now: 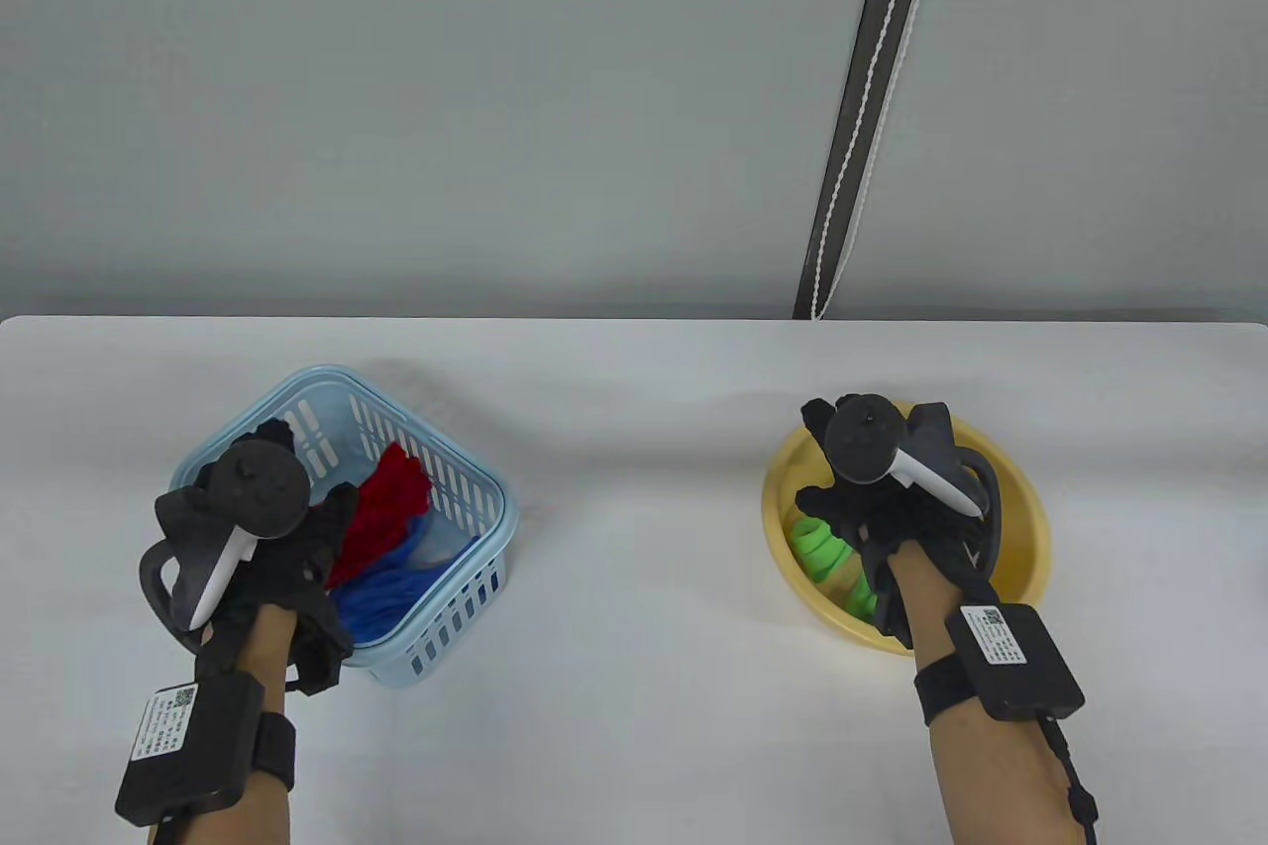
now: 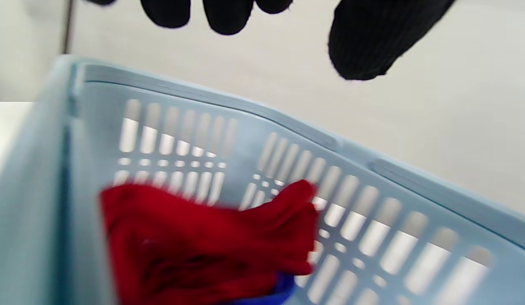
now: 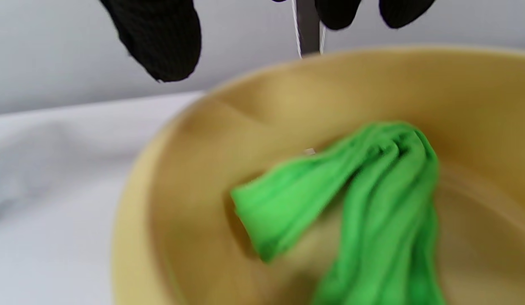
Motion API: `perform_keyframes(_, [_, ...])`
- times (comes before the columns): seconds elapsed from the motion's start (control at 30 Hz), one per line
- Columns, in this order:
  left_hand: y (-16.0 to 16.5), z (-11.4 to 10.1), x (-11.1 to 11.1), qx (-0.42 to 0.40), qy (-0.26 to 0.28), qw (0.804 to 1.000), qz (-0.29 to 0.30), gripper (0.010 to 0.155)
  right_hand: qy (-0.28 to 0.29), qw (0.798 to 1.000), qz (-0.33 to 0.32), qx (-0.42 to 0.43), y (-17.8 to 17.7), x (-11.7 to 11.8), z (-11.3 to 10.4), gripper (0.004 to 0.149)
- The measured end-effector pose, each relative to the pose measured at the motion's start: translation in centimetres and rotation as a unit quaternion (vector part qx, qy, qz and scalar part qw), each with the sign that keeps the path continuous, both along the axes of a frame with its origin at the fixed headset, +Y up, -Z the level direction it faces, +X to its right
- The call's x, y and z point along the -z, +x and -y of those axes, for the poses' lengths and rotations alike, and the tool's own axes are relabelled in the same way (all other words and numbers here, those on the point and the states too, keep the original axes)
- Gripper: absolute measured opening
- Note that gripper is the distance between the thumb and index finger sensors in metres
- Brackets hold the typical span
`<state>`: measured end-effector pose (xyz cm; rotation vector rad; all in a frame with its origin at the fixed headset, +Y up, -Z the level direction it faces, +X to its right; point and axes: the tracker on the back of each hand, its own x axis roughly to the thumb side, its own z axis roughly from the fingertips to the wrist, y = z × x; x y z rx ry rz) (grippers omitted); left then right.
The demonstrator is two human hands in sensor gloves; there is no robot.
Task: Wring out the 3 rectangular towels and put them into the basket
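Hovering over yellow basin (image 1: 1020, 528), your right hand (image 1: 892, 508) sits directly above green towel (image 1: 827, 553), fingers (image 3: 161, 38) loose, nothing held. Towel's long axis runs toward your wrist. Left hand (image 1: 258, 528) empty, slack, over basket (image 1: 466, 488) well left of basin on desk (image 1: 634, 409); red towel (image 1: 381, 508) and blue towel (image 1: 386, 592) inside.

L hand (image 1: 260, 528) over blue basket (image 1: 466, 478) w/ red towel (image 1: 381, 508) + blue towel (image 1: 386, 587); R hand (image 1: 892, 498) over yellow basin (image 1: 1025, 528), green towel (image 1: 822, 553) inside
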<state>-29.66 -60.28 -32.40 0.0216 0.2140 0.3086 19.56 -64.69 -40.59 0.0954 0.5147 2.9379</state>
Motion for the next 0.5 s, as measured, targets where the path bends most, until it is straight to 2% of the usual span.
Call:
perform_keyframes(0.17, [3.4,-1.1,-0.5,-0.01,0.027,0.995,0.096,0.088,-0.054,0.999,0.004,-0.004,0.5,1.5,1.8,0.086])
perform_keyframes(0.3, [7.8,-2.0,-1.7,0.001,0.028,0.982,0.186,0.09,-0.1,0.993,0.014,-0.056,0.5,2.4,3.6,0.086])
perform_keyframes(0.5, [13.3,-1.3,-4.2,0.007,0.042,0.958,0.284,0.093,-0.165,0.98,-0.002,-0.111,-0.1,2.9,6.3,0.092])
